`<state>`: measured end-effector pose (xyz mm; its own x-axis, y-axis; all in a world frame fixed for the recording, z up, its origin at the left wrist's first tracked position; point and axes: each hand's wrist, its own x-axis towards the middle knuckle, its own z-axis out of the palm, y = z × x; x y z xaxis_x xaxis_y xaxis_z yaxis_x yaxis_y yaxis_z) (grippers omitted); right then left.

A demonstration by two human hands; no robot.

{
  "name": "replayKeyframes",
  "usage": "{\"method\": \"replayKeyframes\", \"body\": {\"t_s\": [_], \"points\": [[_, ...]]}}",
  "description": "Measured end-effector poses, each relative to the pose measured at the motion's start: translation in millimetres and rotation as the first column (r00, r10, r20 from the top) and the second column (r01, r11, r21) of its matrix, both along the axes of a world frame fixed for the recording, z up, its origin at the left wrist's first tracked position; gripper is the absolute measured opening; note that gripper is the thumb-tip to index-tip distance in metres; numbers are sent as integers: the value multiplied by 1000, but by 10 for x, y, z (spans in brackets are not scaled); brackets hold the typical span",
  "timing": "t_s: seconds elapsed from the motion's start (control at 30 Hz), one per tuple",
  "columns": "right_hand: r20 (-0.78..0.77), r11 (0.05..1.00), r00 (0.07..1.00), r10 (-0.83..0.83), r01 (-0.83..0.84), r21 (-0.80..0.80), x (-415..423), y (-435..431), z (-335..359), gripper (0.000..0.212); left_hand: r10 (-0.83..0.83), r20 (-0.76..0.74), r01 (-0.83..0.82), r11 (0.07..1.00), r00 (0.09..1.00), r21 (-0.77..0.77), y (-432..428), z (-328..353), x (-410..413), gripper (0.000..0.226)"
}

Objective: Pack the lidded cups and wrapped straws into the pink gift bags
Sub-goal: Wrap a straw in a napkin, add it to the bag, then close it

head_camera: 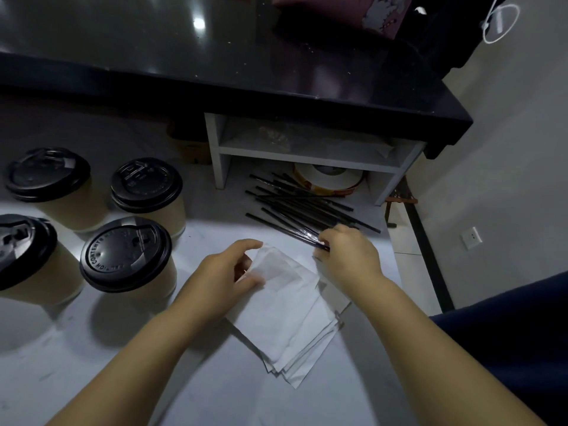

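Straw-picking step: left hand (227, 272) pinches the napkin stack (292, 318), right hand (350, 259) pinches a wrapped straw (286, 231) at one o'clock, which probably must next lift clear of the straw pile (301, 204).

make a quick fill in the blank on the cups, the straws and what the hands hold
1. The lidded cups standing at the left number ____.
2. The right hand pinches the end of a wrapped straw whose colour is ____.
3. The left hand holds a corner of a paper stack whose colour is ____.
Missing words: four; black; white.
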<state>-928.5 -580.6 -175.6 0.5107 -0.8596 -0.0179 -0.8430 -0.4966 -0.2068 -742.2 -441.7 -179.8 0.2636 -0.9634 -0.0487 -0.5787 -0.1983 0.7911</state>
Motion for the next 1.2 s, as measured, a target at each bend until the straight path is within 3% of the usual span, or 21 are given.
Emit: {"method": "replayKeyframes", "body": {"t_s": [0.2,0.37,0.5,0.6,0.67,0.73,0.87,1.2], "points": [[-125,1000,992,-25,25,2,49,31,-25,17,-6,38,6,1000,999,12,-1,-16,21,49],[-395,999,918,12,-25,-29,96,151,-50,36,41,26,-42,997,999,60,9,-41,7,47],[-436,998,899,26,-47,-38,69,166,-29,38,84,30,-87,989,996,120,52,-14,-1,45],[-268,1000,963,-7,3,-15,-3,171,65,26,83,40,-87,989,996,122,110,59,-23,31],[-76,997,996,-49,54,60,-56,184,170,14,69,46,-73,992,997,103,158,139,-45,24],[153,995,986,-61,48,85,-104,212,283,16,69,53,-72,995,996,65,209,260,-57,18],[457,998,888,-50,25,61,-108,303,531,13,62,110,-54,996,992,-71,314,574,-26,13],[788,995,613,56,28,-92,382,948,1222,15,99,202,-17,927,974,-374,986,1445,480,11]]}}
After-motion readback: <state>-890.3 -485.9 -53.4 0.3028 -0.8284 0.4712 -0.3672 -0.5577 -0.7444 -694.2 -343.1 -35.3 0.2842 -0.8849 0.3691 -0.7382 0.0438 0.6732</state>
